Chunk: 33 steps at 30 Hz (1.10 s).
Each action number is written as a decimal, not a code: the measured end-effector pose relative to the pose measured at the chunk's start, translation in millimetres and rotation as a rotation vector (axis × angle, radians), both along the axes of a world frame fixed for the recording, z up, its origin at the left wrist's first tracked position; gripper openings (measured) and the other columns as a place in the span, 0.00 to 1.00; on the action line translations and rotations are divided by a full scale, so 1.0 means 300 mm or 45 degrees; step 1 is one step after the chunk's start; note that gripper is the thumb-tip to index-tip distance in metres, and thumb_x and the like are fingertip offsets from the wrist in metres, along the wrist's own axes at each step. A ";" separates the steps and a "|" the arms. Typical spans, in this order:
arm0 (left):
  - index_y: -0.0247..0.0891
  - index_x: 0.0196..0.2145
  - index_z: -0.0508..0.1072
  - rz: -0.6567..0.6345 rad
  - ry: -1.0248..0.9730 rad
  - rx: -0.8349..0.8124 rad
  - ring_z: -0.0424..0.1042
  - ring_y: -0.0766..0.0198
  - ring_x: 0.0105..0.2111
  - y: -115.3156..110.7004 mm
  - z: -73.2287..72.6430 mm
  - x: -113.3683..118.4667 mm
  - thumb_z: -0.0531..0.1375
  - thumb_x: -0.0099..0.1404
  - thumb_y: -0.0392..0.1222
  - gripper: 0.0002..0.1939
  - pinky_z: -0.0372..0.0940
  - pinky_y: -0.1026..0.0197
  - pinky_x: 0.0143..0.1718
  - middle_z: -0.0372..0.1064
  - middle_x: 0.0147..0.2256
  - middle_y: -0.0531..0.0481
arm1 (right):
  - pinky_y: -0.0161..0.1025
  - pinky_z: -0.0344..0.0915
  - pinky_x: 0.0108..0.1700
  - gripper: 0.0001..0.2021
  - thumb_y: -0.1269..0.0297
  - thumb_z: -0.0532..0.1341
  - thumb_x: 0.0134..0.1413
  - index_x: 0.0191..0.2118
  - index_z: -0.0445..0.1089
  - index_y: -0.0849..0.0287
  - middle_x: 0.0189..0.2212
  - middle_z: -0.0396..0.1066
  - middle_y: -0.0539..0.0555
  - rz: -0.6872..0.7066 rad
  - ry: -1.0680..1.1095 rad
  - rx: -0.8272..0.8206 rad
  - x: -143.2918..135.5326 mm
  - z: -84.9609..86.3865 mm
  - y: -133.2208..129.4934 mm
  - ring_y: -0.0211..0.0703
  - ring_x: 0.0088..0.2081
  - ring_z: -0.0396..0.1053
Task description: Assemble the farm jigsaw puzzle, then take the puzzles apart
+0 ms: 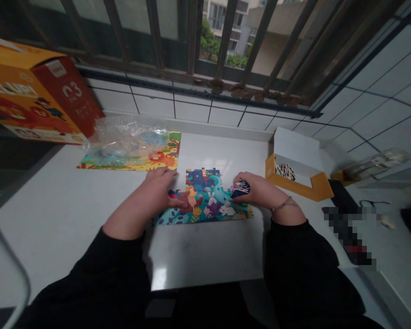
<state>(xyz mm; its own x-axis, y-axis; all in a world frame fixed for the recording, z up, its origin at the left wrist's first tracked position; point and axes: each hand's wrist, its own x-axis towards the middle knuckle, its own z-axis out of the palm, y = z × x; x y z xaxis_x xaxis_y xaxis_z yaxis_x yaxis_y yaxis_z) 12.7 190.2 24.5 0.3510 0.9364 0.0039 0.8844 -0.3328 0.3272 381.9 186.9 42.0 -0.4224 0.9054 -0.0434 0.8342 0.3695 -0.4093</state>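
A partly assembled jigsaw puzzle (212,201) with rabbits and other animals lies flat on the white counter. My left hand (160,191) rests at its left side, fingers apart, the thumb on the brown animal's part; no piece shows in it. At the puzzle's right side, my right hand (255,191) is closed around a small stack of puzzle pieces (241,188), seen edge-on between thumb and fingers. The puzzle's upper edge is uneven, with the piece outlines showing. Part of its left and right sides is hidden under my hands.
Clear plastic packaging (126,141) lies on a yellow animal picture sheet (169,160) at the back left. Beyond it stands a large orange box (37,96). An open yellow and white box (315,185) holding pieces (285,171) is at the right. A barred window (192,41) is behind.
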 end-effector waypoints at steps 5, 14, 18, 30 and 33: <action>0.41 0.47 0.79 0.008 0.036 -0.099 0.73 0.41 0.50 0.009 0.023 -0.102 0.80 0.47 0.57 0.32 0.67 0.49 0.50 0.75 0.47 0.40 | 0.45 0.68 0.40 0.23 0.56 0.81 0.47 0.44 0.70 0.51 0.40 0.77 0.52 -0.071 0.039 -0.022 -0.017 0.010 -0.008 0.51 0.40 0.75; 0.43 0.37 0.74 0.026 -0.330 -0.293 0.72 0.58 0.33 -0.023 0.071 -0.036 0.72 0.55 0.42 0.13 0.61 0.58 0.34 0.74 0.33 0.53 | 0.47 0.70 0.41 0.28 0.50 0.81 0.45 0.45 0.67 0.50 0.39 0.77 0.51 -0.245 0.479 0.015 -0.080 0.020 -0.016 0.52 0.40 0.75; 0.43 0.41 0.76 0.035 -0.611 -0.352 0.76 0.58 0.33 -0.031 0.060 0.031 0.69 0.60 0.45 0.12 0.66 0.58 0.34 0.77 0.32 0.53 | 0.48 0.73 0.47 0.31 0.46 0.81 0.44 0.48 0.68 0.49 0.48 0.78 0.53 -0.109 0.827 -0.055 -0.208 -0.013 -0.051 0.52 0.46 0.76; 0.45 0.51 0.78 -0.132 -0.942 -0.378 0.83 0.57 0.43 -0.060 0.047 0.136 0.59 0.68 0.36 0.16 0.79 0.51 0.45 0.84 0.46 0.47 | 0.61 0.72 0.59 0.38 0.53 0.83 0.44 0.58 0.67 0.50 0.55 0.71 0.60 0.029 0.669 0.192 -0.339 -0.126 -0.049 0.62 0.56 0.71; 0.46 0.52 0.77 -0.200 -0.920 -0.334 0.82 0.58 0.46 -0.066 0.061 0.138 0.59 0.67 0.34 0.18 0.78 0.50 0.51 0.84 0.47 0.49 | 0.60 0.73 0.60 0.42 0.52 0.83 0.45 0.62 0.65 0.51 0.58 0.71 0.61 0.067 0.687 0.116 -0.340 -0.134 -0.046 0.61 0.58 0.72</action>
